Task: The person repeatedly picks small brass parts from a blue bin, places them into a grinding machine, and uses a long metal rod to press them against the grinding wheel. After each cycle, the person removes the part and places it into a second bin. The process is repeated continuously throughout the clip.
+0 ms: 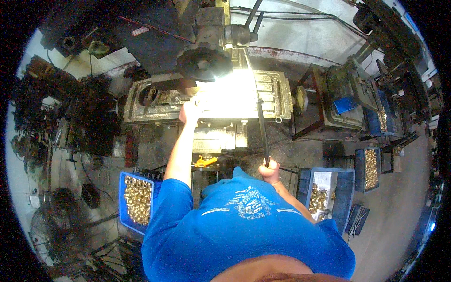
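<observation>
My right hand (pixel 268 170) is closed around the lower end of a long lever (pixel 263 134) with a black grip. The lever slants up from my hand across the machine table to the drill-like machine's column. My left hand (pixel 189 112) reaches onto the slotted metal machine table (pixel 275 105), left of the bright lamp-lit patch. Glare washes out its fingertips, so what they touch or hold is hidden. Above the patch hangs the dark round machine head (pixel 204 61). The work spot under it is too bright to make out.
To my left stands a blue bin (pixel 123 199) of brass-coloured fittings (pixel 138 201). A larger blue bin (pixel 345 188) with similar pieces is at right, another narrow bin (pixel 357 170) beyond it. An orange-yellow object (pixel 205 162) lies below the table. A metal stand (pixel 305 122) is at right.
</observation>
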{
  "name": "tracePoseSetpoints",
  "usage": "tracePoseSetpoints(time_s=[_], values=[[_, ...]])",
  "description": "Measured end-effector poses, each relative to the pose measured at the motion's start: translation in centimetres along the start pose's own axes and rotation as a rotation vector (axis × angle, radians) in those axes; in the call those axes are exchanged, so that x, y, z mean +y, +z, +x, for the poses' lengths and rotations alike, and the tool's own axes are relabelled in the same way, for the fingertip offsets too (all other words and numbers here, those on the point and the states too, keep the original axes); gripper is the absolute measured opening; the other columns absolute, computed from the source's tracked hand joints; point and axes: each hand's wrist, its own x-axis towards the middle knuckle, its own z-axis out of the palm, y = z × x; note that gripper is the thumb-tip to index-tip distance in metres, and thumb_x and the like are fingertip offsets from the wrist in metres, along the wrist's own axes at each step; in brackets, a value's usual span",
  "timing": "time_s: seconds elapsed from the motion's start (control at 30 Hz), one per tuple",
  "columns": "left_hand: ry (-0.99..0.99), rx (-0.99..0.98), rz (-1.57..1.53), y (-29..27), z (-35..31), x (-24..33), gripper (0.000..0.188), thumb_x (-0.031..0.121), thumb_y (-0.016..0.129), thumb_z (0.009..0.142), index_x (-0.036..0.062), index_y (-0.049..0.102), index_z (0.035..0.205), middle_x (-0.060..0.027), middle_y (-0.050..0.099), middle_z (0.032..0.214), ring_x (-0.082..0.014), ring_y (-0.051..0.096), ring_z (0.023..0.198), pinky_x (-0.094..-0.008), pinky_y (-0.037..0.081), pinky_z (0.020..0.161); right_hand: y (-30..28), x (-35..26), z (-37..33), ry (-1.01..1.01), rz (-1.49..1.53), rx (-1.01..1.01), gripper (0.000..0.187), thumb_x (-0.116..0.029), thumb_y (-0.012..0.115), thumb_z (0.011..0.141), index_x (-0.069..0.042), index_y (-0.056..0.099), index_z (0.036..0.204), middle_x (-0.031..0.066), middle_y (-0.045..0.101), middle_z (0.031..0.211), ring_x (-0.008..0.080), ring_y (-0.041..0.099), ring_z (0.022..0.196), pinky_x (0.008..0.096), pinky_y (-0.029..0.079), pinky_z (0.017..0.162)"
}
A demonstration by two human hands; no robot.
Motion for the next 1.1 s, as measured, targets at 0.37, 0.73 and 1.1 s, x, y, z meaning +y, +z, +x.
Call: tracePoseSetpoints(time_s=[0.37, 0.73, 1.1], values=[[0.013, 0.005, -0.016, -0.3, -0.5, 0.3, 0.048, 0.055, 0.064, 0.063, 0.0101, 0.066, 0.080, -0.0118, 0.065, 0.081, -0.0260, 0.063, 0.077, -0.0362, 0.049, 0.067, -0.1, 0.6, 0.3, -0.051, -0.051, -0.028, 0.012, -0.011, 0.050, 0.063, -0.006, 0.041, 0.059, 0.0024, 0.037, 0.051, 0.0123, 0.037, 0.046, 0.0311, 0.033, 0.043], [0.070, 0.101, -0.024, 0.9, 0.2, -0.7, 0.045, 0.053, 0.065, 0.063, 0.0096, 0.067, 0.074, -0.0137, 0.064, 0.073, -0.0269, 0.064, 0.069, -0.0386, 0.049, 0.059, 0.3, 0.2, 0.7, 0.028, 0.043, -0.053, 0.012, -0.009, 0.048, 0.064, -0.007, 0.038, 0.058, -0.0007, 0.034, 0.051, 0.0091, 0.033, 0.047, 0.0293, 0.029, 0.041], [0.089, -0.014, 0.054, -0.9, -0.6, 0.0, 0.040, 0.055, 0.060, 0.067, 0.0205, 0.064, 0.088, -0.0107, 0.064, 0.083, -0.0266, 0.062, 0.080, -0.0392, 0.050, 0.069, -0.8, -1.6, -0.4, 0.053, 0.112, -0.138, 0.015, -0.016, 0.055, 0.062, -0.007, 0.043, 0.062, 0.0018, 0.038, 0.053, 0.0121, 0.037, 0.050, 0.0324, 0.033, 0.046]])
